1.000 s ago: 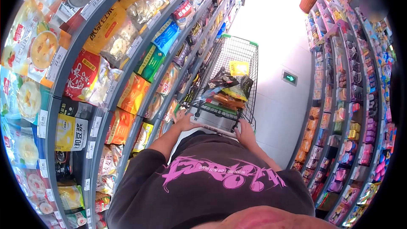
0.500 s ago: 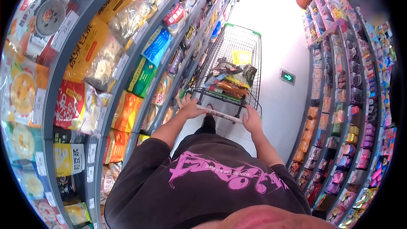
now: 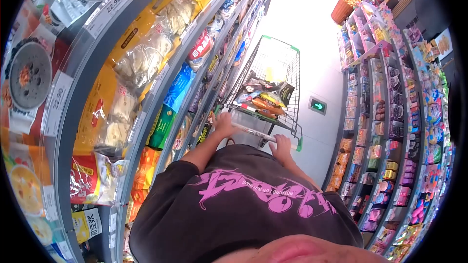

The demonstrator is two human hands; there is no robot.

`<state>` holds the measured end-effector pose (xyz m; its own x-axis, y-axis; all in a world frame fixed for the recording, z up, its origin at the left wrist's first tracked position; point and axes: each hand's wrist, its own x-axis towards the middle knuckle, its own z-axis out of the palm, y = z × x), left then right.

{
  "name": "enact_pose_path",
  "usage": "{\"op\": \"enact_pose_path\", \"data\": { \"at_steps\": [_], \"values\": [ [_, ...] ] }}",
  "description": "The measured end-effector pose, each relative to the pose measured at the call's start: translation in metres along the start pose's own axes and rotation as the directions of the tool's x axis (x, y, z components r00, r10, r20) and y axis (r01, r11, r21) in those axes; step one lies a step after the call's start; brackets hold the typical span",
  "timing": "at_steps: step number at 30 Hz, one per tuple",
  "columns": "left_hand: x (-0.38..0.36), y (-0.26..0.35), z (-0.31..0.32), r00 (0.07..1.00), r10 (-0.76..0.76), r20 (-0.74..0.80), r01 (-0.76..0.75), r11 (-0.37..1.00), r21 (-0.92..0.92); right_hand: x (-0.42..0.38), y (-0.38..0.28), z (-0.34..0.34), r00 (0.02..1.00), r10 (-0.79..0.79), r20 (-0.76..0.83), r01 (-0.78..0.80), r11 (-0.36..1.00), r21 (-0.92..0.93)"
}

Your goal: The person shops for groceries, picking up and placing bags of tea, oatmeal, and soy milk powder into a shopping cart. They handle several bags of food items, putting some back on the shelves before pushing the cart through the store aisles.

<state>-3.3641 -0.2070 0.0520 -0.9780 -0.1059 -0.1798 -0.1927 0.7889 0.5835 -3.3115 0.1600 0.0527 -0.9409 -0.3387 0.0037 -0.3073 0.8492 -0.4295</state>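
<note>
A wire shopping cart [image 3: 298, 68] with green corner pieces stands in front of me. My left hand [image 3: 224, 125] is closed around the left part of its pale push handle [image 3: 253, 132]. On the right part of that handle rests my right hand [image 3: 281, 147], fingers curled over the bar. Several packaged snacks [image 3: 265, 102] lie heaped in the cart's basket near the handle, in dark, orange and yellow bags. A pale yellow sheet or panel [image 3: 276, 74], washed out by glare, shows toward the front of the basket.
Tall shelves of bagged foods [image 3: 122, 112] run close along my left. Shelves of small colourful packets [image 3: 380, 136] line the right side. A pink display stand [image 3: 365, 31] and a wicker basket [image 3: 342, 9] stand farther ahead. A green arrow sign [image 3: 318, 105] lies on the floor.
The shelves on both sides and the floor sign have shifted in view as I move along the aisle with the cart. My left hand's fingers, looser before, now wrap the handle.
</note>
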Motion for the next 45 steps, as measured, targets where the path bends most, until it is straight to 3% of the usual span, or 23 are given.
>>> {"op": "enact_pose_path", "data": {
  "at_steps": [1,3,5,6,8,10,12,13,16,22,24,28,30,31,32,33,34,37,39,41,42,44,45],
  "values": [
    [0.019,-0.011,0.01,0.996,-0.01,-0.091,0.0,0.994,-0.108,0.003,-0.003,0.001,0.987,-0.053,-0.149,0.043,0.996,-0.075],
    [0.05,0.005,-0.027,0.897,-0.132,-0.422,-0.162,0.79,-0.591,0.025,0.014,-0.003,0.992,0.118,0.05,-0.12,0.992,0.048],
    [0.076,0.031,-0.093,0.802,-0.262,-0.536,-0.287,0.619,-0.731,0.045,0.038,0.002,0.968,0.193,0.158,-0.213,0.969,0.122],
    [0.088,0.042,-0.123,0.682,-0.25,-0.688,-0.362,0.701,-0.614,0.055,0.037,-0.008,0.965,0.19,0.181,-0.216,0.967,0.135],
    [0.109,0.055,-0.172,0.565,-0.36,-0.742,-0.333,0.724,-0.604,0.07,0.035,-0.021,0.955,0.2,0.218,-0.23,0.966,0.12],
    [0.131,0.057,-0.212,0.662,-0.391,-0.639,-0.45,0.475,-0.757,0.079,0.036,-0.023,0.964,0.2,0.175,-0.215,0.974,0.071],
    [0.147,0.067,-0.234,0.597,-0.436,-0.674,-0.461,0.501,-0.732,0.087,0.041,-0.026,0.966,0.192,0.172,-0.21,0.974,0.089],
    [0.147,0.073,-0.243,0.66,-0.476,-0.581,-0.373,0.464,-0.803,0.091,0.045,-0.027,0.968,0.188,0.169,-0.207,0.973,0.101],
    [0.165,0.057,-0.248,0.763,-0.468,-0.447,-0.383,0.231,-0.894,0.103,0.055,-0.028,0.966,0.187,0.179,-0.21,0.971,0.114],
    [0.159,0.05,-0.218,0.698,-0.431,-0.573,-0.377,0.459,-0.804,0.126,0.085,-0.03,0.959,0.139,0.248,-0.171,0.978,0.116],
    [0.155,0.059,-0.22,0.698,-0.371,-0.613,-0.422,0.478,-0.77,0.139,0.096,-0.04,0.911,0.138,0.387,-0.206,0.969,0.139],
    [0.146,0.075,-0.218,0.74,-0.336,-0.583,-0.289,0.624,-0.726,0.171,0.124,-0.042,0.781,0.145,0.607,-0.295,0.943,0.154],
    [0.144,0.064,-0.214,0.718,-0.035,-0.696,-0.274,0.904,-0.328,0.184,0.177,0.005,0.753,0.009,0.658,-0.345,0.857,0.383],
    [0.144,0.061,-0.213,0.716,0.133,-0.686,-0.269,0.958,-0.095,0.194,0.17,-0.01,0.771,-0.038,0.636,-0.323,0.837,0.442],
    [0.147,0.066,-0.208,0.651,0.184,-0.736,-0.357,0.93,-0.083,0.207,0.15,-0.042,0.75,-0.047,0.659,-0.296,0.868,0.398],
    [0.155,0.053,-0.197,0.645,0.107,-0.756,-0.368,0.911,-0.185,0.212,0.145,-0.056,0.809,-0.106,0.578,-0.158,0.908,0.388],
    [0.157,0.062,-0.196,0.66,-0.061,-0.749,-0.284,0.903,-0.323,0.232,0.14,-0.069,0.762,-0.143,0.631,-0.108,0.934,0.342],
    [0.182,0.118,-0.208,0.55,-0.007,-0.835,-0.404,0.873,-0.273,0.241,0.117,-0.122,0.939,-0.148,0.31,-0.084,0.776,0.625],
    [0.189,0.151,-0.206,0.54,0.041,-0.841,-0.452,0.857,-0.249,0.251,0.097,-0.157,0.971,-0.099,0.216,-0.121,0.58,0.806],
    [0.194,0.179,-0.203,0.503,0.103,-0.858,-0.539,0.813,-0.219,0.266,0.08,-0.194,0.99,-0.082,0.115,-0.047,0.578,0.815],
    [0.193,0.203,-0.204,0.534,0.032,-0.845,-0.524,0.796,-0.301,0.27,0.068,-0.215,0.997,-0.046,0.062,-0.026,0.558,0.829],
    [0.192,0.227,-0.197,0.635,0.015,-0.773,-0.504,0.766,-0.399,0.283,0.05,-0.26,0.987,-0.076,-0.145,0.153,0.737,0.658],
    [0.196,0.236,-0.194,0.673,0.205,-0.711,-0.492,0.842,-0.222,0.291,0.043,-0.28,0.964,-0.117,-0.24,0.232,0.808,0.541]
  ]
}}
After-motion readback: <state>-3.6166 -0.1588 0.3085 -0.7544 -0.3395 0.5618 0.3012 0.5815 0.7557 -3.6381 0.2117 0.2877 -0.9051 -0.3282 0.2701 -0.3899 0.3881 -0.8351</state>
